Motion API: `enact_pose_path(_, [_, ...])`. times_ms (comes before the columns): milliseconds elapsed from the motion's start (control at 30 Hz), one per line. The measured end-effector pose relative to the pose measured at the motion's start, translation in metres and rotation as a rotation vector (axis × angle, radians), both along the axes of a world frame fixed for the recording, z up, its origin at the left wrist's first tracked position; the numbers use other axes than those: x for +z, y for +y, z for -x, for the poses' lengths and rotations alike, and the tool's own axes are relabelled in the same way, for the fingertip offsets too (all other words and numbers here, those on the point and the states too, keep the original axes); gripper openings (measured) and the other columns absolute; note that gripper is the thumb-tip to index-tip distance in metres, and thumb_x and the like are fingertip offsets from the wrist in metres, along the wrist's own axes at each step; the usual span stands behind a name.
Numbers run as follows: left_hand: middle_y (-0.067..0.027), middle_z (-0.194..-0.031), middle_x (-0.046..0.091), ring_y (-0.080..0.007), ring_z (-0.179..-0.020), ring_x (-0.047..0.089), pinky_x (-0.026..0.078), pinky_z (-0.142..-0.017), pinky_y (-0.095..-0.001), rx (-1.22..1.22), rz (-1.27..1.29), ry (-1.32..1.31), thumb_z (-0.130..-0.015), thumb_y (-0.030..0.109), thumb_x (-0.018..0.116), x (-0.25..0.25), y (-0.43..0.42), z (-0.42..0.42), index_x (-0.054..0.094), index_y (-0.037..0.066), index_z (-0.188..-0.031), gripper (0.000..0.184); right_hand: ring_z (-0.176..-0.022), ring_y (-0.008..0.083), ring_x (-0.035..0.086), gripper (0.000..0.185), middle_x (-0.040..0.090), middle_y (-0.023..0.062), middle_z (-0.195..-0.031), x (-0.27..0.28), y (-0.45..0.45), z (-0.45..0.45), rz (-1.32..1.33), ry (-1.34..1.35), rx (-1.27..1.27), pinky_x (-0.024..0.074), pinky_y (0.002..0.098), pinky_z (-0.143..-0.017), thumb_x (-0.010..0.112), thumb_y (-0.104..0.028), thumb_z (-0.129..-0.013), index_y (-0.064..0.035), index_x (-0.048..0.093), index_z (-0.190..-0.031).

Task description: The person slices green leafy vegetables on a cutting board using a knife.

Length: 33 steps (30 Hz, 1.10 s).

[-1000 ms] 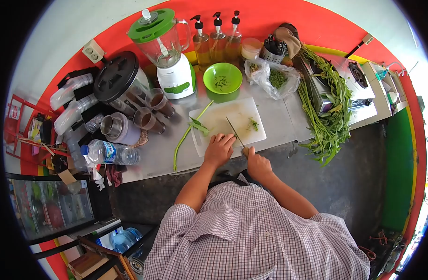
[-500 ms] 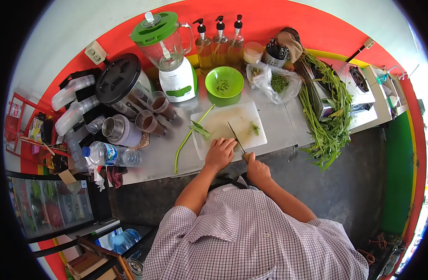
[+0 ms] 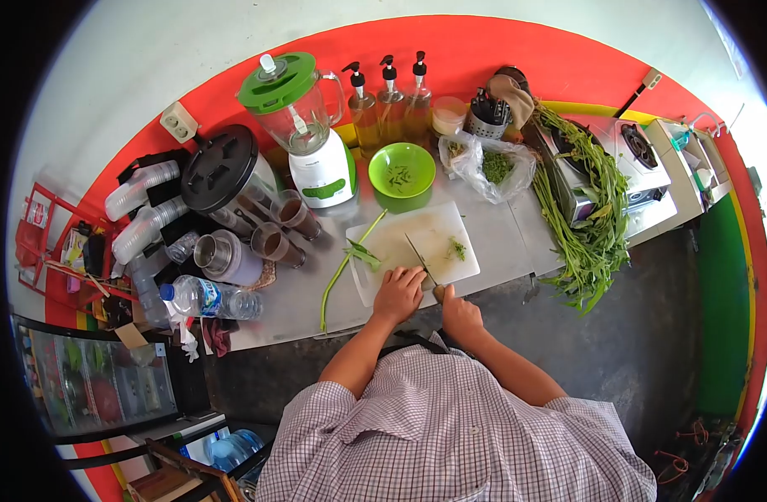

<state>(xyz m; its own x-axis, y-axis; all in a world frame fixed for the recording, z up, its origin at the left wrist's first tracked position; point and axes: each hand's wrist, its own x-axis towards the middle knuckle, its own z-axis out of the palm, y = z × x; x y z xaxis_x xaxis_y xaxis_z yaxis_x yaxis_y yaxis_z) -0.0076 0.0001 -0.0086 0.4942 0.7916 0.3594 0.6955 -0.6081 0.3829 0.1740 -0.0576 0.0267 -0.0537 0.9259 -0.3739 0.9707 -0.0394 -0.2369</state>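
Observation:
A kitchen knife (image 3: 418, 256) is in my right hand (image 3: 461, 317), the fingers wrapped round its handle. Its blade slants over the white cutting board (image 3: 383, 289), tip pointing away from me. Close beside the blade, my left hand (image 3: 399, 293) presses down on the board with bent fingers. Whatever lies under those fingertips is hidden. Some chopped greens (image 3: 457, 248) rest on the board's right part. A long green stalk (image 3: 340, 276) with a leaf lies across the board's left edge and onto the counter. Behind the board, a green bowl (image 3: 417, 154) contains small cut green pieces.
A blender (image 3: 318, 171), pump bottles (image 3: 390, 105) and a plastic bag of greens (image 3: 517, 180) stand at the back. Leafy stalks (image 3: 588, 243) drape over the gas stove (image 3: 643, 171) at right. On the left are brown-filled cups (image 3: 276, 248) and a water bottle (image 3: 224, 299).
The head view has tilted slightly, so the counter items appear lower. Both hands and the knife keep nearly the same place on the board.

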Motion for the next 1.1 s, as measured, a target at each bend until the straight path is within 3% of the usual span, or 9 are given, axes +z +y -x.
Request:
enact_pose_path(367, [-0.002,-0.126,0.065,-0.0241,-0.109,0.057,0.044,-0.094,-0.0415,0.01,-0.02,-0.004,-0.088,0.017,0.061,-0.004,0.002,-0.002,0.068,0.008,-0.115,0.03,-0.081,0.0392,0.074,0.048,0.073,0.0237,-0.087,0.006,-0.01,0.0,0.055,0.034,-0.035,0.0597,0.049,-0.071,0.064,-0.011,-0.087,0.0055,0.042,-0.127])
enact_pose_path(533, [-0.0027,-0.123,0.067,-0.0243,-0.106,0.058,0.045,-0.094,-0.042,0.007,-0.059,-0.034,-0.087,0.016,0.061,0.0,0.001,-0.001,0.069,0.008,-0.113,0.029,-0.079,0.0398,0.074,0.042,0.072,0.0243,-0.084,0.012,0.01,-0.003,-0.071,0.014,0.029,0.0594,0.0497,-0.071,0.062,-0.01,-0.086,0.0034,0.042,-0.12])
enact_pose_path(867, [-0.0021,-0.119,0.069,-0.0237,-0.104,0.06,0.046,-0.093,-0.0405,0.014,-0.048,-0.102,-0.084,0.012,0.065,-0.003,0.001,0.001,0.072,0.008,-0.108,0.024,-0.081,0.0412,0.073,0.043,0.072,0.026,-0.087,0.005,0.0,-0.002,0.039,0.047,-0.025,0.0585,0.0516,-0.072,0.059,-0.007,-0.086,0.0047,0.041,-0.124])
enact_pose_path(1100, [0.0,-0.115,0.071,-0.0232,-0.102,0.06,0.045,-0.09,-0.039,0.042,0.013,-0.145,-0.091,0.012,0.064,0.004,0.001,0.003,0.071,0.01,-0.108,0.019,-0.083,0.0413,0.073,0.047,0.072,0.027,-0.089,0.021,-0.011,-0.003,0.045,0.034,-0.001,0.0585,0.0513,-0.073,0.06,-0.007,-0.087,0.0046,0.042,-0.128])
